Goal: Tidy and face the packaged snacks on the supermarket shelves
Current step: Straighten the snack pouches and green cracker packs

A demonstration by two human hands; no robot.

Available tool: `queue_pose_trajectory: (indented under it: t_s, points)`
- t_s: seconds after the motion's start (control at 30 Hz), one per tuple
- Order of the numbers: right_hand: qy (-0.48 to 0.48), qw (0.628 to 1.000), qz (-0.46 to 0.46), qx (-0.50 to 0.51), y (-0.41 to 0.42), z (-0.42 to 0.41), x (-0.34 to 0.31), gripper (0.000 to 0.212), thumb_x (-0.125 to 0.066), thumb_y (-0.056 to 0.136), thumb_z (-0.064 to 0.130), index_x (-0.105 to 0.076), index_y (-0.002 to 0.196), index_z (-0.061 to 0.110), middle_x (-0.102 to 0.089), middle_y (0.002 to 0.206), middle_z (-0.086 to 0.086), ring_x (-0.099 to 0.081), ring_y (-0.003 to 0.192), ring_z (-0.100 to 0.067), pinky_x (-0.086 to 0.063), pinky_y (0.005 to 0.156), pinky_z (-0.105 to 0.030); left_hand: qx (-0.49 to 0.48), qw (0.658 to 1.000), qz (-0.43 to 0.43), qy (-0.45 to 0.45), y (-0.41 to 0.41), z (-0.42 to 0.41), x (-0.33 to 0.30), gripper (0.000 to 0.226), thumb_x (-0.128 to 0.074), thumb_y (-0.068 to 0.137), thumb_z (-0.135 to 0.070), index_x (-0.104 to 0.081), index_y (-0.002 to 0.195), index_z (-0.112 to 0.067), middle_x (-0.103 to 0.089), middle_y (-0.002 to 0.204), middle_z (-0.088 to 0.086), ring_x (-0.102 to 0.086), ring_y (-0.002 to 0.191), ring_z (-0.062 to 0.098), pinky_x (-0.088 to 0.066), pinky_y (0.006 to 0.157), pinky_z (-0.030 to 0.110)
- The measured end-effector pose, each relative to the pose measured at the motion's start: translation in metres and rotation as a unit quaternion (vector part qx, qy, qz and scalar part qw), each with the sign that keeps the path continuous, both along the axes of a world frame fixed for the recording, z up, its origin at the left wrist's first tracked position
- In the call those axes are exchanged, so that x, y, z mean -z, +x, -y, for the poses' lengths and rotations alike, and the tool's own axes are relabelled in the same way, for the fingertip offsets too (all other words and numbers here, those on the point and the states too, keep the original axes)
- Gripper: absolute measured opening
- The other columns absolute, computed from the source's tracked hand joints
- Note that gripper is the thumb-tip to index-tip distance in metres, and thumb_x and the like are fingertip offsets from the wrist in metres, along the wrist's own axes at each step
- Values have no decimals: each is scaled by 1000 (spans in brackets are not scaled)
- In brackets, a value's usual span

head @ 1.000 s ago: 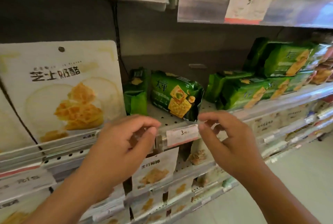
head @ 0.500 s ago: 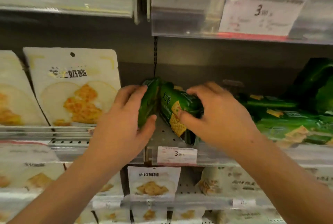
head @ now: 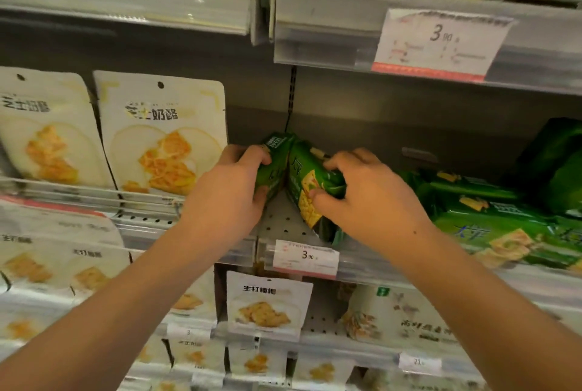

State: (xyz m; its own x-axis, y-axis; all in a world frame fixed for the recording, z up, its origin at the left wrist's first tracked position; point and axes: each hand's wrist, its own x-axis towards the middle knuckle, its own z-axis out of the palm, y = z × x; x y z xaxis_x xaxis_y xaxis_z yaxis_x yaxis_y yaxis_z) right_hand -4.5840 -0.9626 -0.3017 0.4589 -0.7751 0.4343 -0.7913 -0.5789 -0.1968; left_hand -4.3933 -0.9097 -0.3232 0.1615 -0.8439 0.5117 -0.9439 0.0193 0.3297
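Head view: both hands up from the shelf's front edge [head: 362, 260], left hand [head: 226, 198] gripping upright green foil cracker pack [head: 272, 164], right hand [head: 362, 198] gripping tilted green cracker pack [head: 310, 182] — facing underway.

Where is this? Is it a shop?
Yes, most likely a supermarket snack aisle. Price tags sit in clear strips along the shelf edges, and many matching snack bags and green cracker packs are lined up in rows.

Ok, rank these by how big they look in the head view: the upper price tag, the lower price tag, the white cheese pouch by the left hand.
1. white cheese pouch
2. upper price tag
3. lower price tag

The upper tag sits nearer the camera, so its lead over the lower one may be only apparent.
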Motion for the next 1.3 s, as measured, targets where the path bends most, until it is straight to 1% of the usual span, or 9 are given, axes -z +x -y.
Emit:
queue_pose_trajectory:
  t_s: [0.17, 0.4, 0.53, 0.7, 0.83, 1.0, 1.1, 1.17, 1.3]
  points:
    - [25, 999, -20, -2, 0, 3, -12, 41, -58, 87, 45, -56, 123, 25, -54, 105, 4, -59, 84, -17, -52, 68, -31, 4, 1000, 5, 13, 3, 3, -2, 39, -65, 87, -17, -50, 122, -22, -45, 128, 6, -65, 80, 34, -56, 68, 42]
    - [60, 993, -101, -4, -35, 8, -38, 37, -60, 92, 36, -54, 127, 26, -61, 118, 4, -56, 86, -8, -47, 71, -23, 54, 991, -124, -23, 5, 11, -10, 30, -67, 83, -4, -58, 108, -20, -45, 108, 1, -58, 70, 20, -50, 71, 32]
    - [93, 990, -97, -52, -47, 2, -35, 38, -62, 91, 30, -52, 128, 29, -53, 135, 9, -52, 116, -10, -47, 98, -32, 78, 976, -203, 0, 5, 23, -14, 30, -65, 85, -3, -56, 101, -27, -51, 105, 2, -64, 75, 25, -57, 72, 41]
    - [85, 982, -170, -22, -60, 1, -30, 37, -61, 91, 28, -46, 123, 39, -54, 132, 13, -49, 111, -10, -33, 104, -33, 137, 934, -321, 79, -4, 42, -14, 42, -58, 88, 8, -57, 90, -34, -62, 96, -6, -62, 54, 9, -46, 42, 19]
    - [107, 984, -137, -26, -67, -2, -27, 38, -60, 92, 34, -44, 125, 41, -55, 122, 15, -49, 93, 0, -37, 96, -34, 149, 962, -182, 142, -8, 54, -16, 49, -60, 82, 7, -50, 98, -38, -43, 122, -1, -55, 96, 18, -45, 85, 23]
    - [41, 992, -118, -19, -75, -6, -24, 53, -59, 90, 49, -44, 139, 34, -62, 123, 10, -57, 107, -12, -37, 101, -37, 119, 975, -92, 163, -10, 64, -26, 59, -64, 84, -4, -48, 133, -32, -46, 134, 6, -52, 111, 22, -44, 93, 30]
    - [28, 993, -115, -31, -79, -7, -23, 44, -58, 91, 46, -55, 132, 31, -63, 124, 12, -56, 117, -13, -38, 106, -42, 142, 967, -137, 160, -15, 66, -29, 49, -57, 85, 8, -62, 113, -32, -50, 118, -4, -58, 84, 10, -57, 66, 26]
    - [32, 992, -117, -30, -82, -6, -22, 44, -58, 91, 46, -56, 132, 31, -61, 128, 12, -53, 123, -13, -37, 107, -44, 168, 950, -193, 177, -16, 66, -30, 57, -51, 86, 15, -62, 95, -40, -54, 107, -10, -64, 60, 4, -44, 41, 15]
    - [42, 993, -106, -30, -85, -6, -19, 44, -57, 92, 43, -54, 134, 30, -56, 135, 11, -47, 128, -15, -37, 107, -44, 200, 934, -205, 214, -18, 67, -31, 65, -46, 89, 13, -63, 91, -51, -62, 101, -11, -60, 48, -1, -38, 38, 14]
